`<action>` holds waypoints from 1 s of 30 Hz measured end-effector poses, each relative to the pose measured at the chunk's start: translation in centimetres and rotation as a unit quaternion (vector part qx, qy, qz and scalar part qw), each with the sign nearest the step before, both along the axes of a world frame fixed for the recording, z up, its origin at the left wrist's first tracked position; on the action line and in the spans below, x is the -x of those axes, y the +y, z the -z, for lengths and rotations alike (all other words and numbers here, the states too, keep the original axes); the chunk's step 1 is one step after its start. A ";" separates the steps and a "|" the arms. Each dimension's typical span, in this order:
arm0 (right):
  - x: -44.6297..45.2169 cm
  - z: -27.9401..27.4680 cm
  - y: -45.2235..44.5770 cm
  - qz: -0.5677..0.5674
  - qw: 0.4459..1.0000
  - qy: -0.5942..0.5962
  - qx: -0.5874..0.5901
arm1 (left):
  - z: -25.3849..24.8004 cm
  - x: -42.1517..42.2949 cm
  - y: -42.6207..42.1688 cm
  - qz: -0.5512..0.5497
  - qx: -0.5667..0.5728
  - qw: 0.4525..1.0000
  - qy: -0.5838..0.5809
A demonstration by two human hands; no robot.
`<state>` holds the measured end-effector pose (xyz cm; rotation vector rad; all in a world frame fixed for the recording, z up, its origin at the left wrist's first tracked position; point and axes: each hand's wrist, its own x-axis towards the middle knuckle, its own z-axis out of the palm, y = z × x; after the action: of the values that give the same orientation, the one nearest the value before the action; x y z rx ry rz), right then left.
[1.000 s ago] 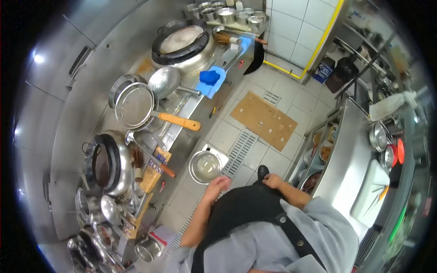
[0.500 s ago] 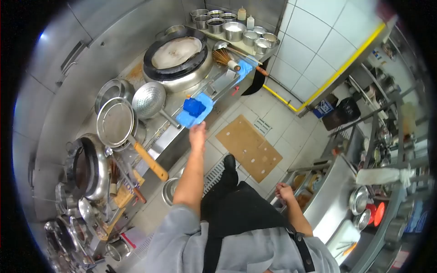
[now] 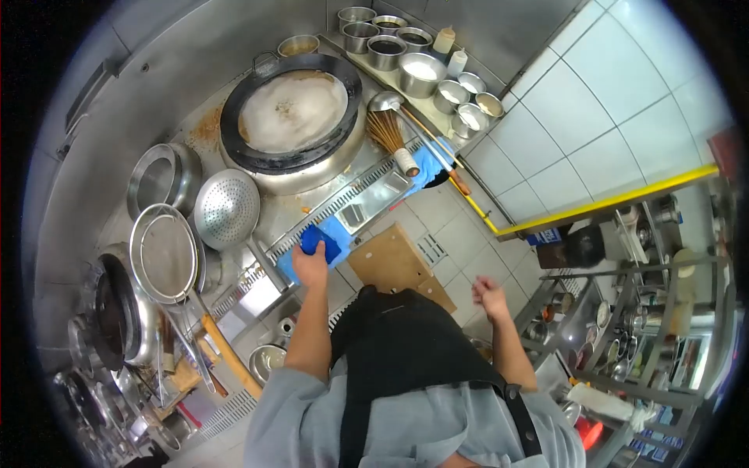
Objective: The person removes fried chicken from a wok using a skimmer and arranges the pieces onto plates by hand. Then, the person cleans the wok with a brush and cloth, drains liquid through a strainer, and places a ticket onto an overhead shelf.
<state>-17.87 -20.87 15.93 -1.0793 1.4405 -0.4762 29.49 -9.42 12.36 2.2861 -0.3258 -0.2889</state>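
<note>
Deep-blue bundle [image 3: 317,237], light-blue cloth [image 3: 341,232], black apron [image 3: 413,339], grey shirt [image 3: 425,425], orange strainer handle [image 3: 228,353], yellow pipe [image 3: 608,202], white wall tiles [image 3: 624,78]

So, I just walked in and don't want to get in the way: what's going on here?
Someone in a black apron has their left hand on a dark blue bundle over a light blue cloth at the counter's edge. Their right hand is raised and looks empty. A wok with pale contents sits beyond, and a perforated ladle and sieve lie to the left.
</note>
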 end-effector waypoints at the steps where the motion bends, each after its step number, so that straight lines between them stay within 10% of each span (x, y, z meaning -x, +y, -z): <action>1: -2.4 -0.5 -3.3 -0.021 0.998 0.029 0.054 | 0.0 -0.7 -0.1 0.016 0.024 0.998 0.055; 10: -16.6 -3.7 -26.2 -0.152 0.839 0.212 0.478 | -7.8 1.2 -0.6 -0.057 0.439 0.798 0.410; 12: -17.5 -2.8 -29.7 -0.188 0.825 0.244 0.473 | -11.4 2.9 -1.6 -0.099 0.484 0.722 0.484; 21: -18.6 1.5 -39.7 -0.426 0.821 0.195 0.328 | -13.7 10.4 -6.8 -0.077 0.461 0.746 0.475; 24: -15.4 6.1 -43.3 -0.382 0.878 0.043 0.284 | -13.7 11.5 -6.3 -0.080 0.485 0.736 0.466; 30: -13.2 -5.6 -38.7 -0.231 0.954 -0.040 0.185 | -13.4 15.3 -0.9 -0.088 0.571 0.697 0.424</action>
<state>-4.69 -59.55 21.54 -1.6279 0.9976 -0.4520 14.18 -10.35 25.80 0.7684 0.1939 -0.7430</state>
